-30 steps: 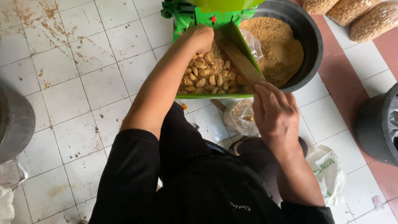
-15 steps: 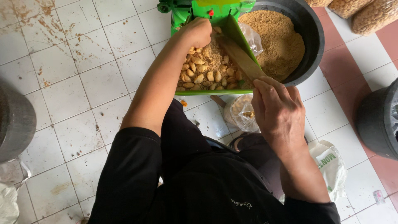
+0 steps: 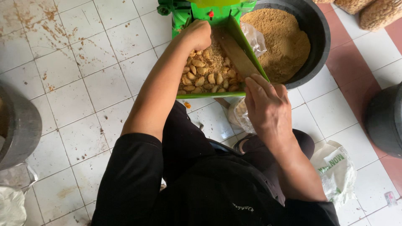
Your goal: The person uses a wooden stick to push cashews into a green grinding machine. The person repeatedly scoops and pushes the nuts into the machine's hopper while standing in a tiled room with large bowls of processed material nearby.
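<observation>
A green grinding machine (image 3: 184,12) has a green feed tray (image 3: 251,62) holding several pale nuts (image 3: 205,77) and brown crumbs. My left hand (image 3: 199,34) is closed in a fist at the tray's far end, pressing into the nuts near the machine's throat. My right hand (image 3: 266,104) grips the near end of a wooden stick (image 3: 234,52) that lies along the tray's right side. A black tub (image 3: 316,33) to the right of the tray holds brown ground meal (image 3: 280,37).
White tiled floor, stained. A grey drum (image 3: 16,125) stands at the left edge, a dark bin (image 3: 385,121) at the right. Plastic bags (image 3: 337,167) lie by my right knee. Filled sacks (image 3: 377,10) sit at the top right.
My left hand has pushed a little farther toward the machine's throat. My right hand and the stick have shifted slightly.
</observation>
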